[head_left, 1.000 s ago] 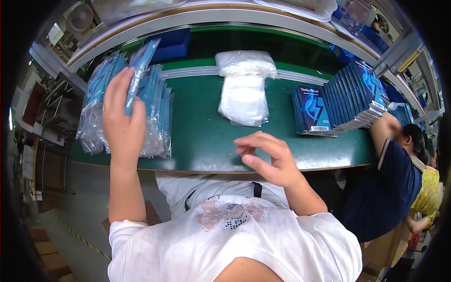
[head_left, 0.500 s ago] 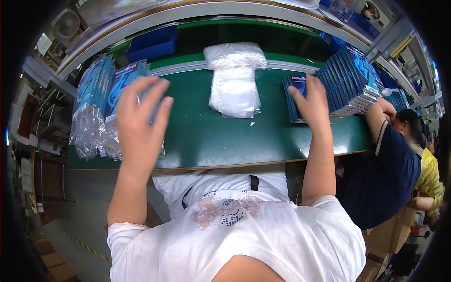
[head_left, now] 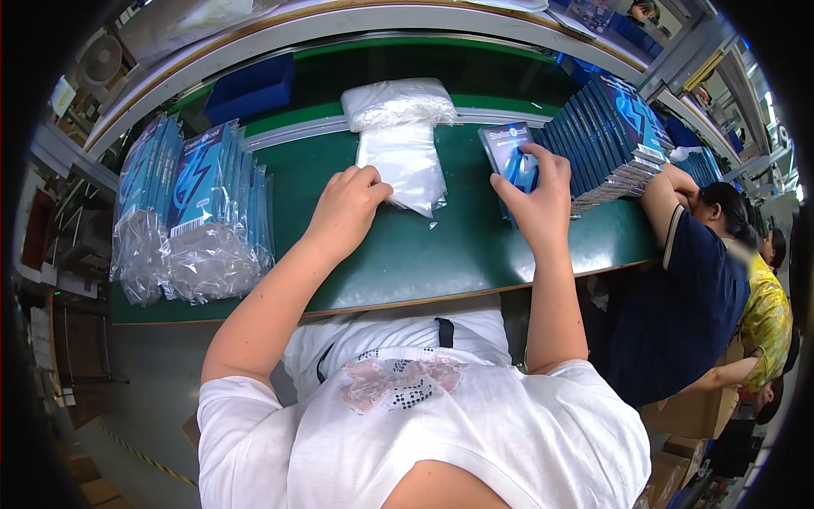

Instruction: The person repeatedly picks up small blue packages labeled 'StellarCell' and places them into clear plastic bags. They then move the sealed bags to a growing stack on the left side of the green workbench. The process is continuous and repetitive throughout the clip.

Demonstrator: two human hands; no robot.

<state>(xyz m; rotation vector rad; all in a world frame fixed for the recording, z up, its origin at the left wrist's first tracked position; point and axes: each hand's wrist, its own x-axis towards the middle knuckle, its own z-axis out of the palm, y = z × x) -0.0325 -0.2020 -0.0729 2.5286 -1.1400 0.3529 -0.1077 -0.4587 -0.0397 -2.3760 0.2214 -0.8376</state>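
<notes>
A stack of clear plastic bags (head_left: 400,157) lies on the green table. My left hand (head_left: 352,208) is closed at the near left corner of the top bag, fingertips pinching its edge. On the right, my right hand (head_left: 543,191) grips a flat blue box (head_left: 509,153) between thumb and fingers, tilted at the front end of a row. Behind and right of it stands the long row of matching blue boxes (head_left: 593,140). At the far left, several bagged blue boxes (head_left: 199,182) stand upright, their loose clear bag ends toward me.
A blue bin (head_left: 250,89) sits beyond the table's metal rail, on a green strip. A shelf edge (head_left: 356,24) runs across the top. Close on the right, a person in a dark blue top (head_left: 687,297) leans on the table (head_left: 373,276) beside the box row.
My left hand has moved from the bagged boxes rightward to the plastic bags and closed on an edge. My right hand has closed on the front blue box, which now tilts.
</notes>
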